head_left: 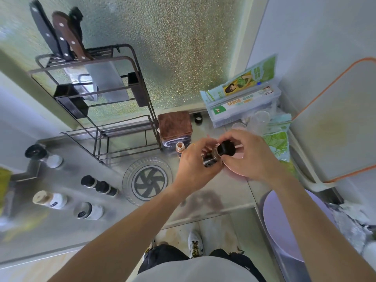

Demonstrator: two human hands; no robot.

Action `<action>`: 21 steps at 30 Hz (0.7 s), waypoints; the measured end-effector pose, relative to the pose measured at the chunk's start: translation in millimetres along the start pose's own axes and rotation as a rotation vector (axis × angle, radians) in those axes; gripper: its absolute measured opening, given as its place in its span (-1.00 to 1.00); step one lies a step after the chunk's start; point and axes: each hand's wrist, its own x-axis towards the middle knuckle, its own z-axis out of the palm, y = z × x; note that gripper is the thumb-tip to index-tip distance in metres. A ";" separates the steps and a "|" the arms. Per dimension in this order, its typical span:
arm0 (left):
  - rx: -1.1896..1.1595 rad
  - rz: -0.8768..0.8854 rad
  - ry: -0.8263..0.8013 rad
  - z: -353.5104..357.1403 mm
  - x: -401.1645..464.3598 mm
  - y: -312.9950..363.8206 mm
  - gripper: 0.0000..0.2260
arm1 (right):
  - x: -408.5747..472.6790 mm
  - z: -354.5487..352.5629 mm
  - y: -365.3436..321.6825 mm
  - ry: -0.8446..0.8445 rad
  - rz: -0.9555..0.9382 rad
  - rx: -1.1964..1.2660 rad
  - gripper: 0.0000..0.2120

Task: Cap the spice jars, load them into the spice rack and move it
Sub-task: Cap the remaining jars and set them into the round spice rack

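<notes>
My left hand [194, 165] grips a small spice jar [210, 159] with a dark label, held above the steel counter. A black cap [225, 149] sits at the jar's mouth, pinched by the fingers of my right hand [247, 157]. Just left of my left hand an uncapped jar [180, 147] with orange-brown contents stands on the counter. A loose black cap [198, 118] lies near the back wall. The dark wire spice rack [114, 137] stands at the back left, its lower shelf bare. Three black-capped jars [99, 186] stand in a row left of the drain.
Knives [67, 37] stick up from the rack's top. A folded brown towel [175, 127] lies beside the rack. Larger jars [49, 200] [88, 210] [43, 156] stand on the left. A round drain [149, 181], wrap boxes [244, 102], a cutting board [345, 123] and a purple bin [284, 220] surround the workspace.
</notes>
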 end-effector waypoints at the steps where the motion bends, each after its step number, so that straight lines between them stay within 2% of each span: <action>1: -0.002 -0.012 0.001 -2.2 -1.3 -0.1 -0.61 | 0.8 0.2 -0.8 -0.005 0.003 -0.016 -0.59; 7: -0.076 -0.017 -0.021 -16.4 -7.1 -3.3 -0.61 | -1.1 -0.5 -2.9 -0.094 -0.021 0.003 -0.61; 12: -0.081 -0.018 -0.004 -20.7 -12.3 -4.0 -0.62 | -0.7 12.3 -11.3 -0.015 0.044 -0.041 -0.79; 16: -0.072 -0.004 0.013 -22.6 -16.2 -7.4 -0.61 | -4.1 11.8 -15.2 -0.116 0.043 -0.093 -0.57; 18: -0.073 0.007 0.017 -23.3 -17.8 -9.0 -0.61 | -4.4 9.4 -15.5 -0.151 0.018 -0.085 -0.54; 21: -0.080 0.013 0.010 -22.7 -20.6 -10.5 -0.62 | -4.3 9.0 -17.8 -0.127 0.048 -0.152 -0.70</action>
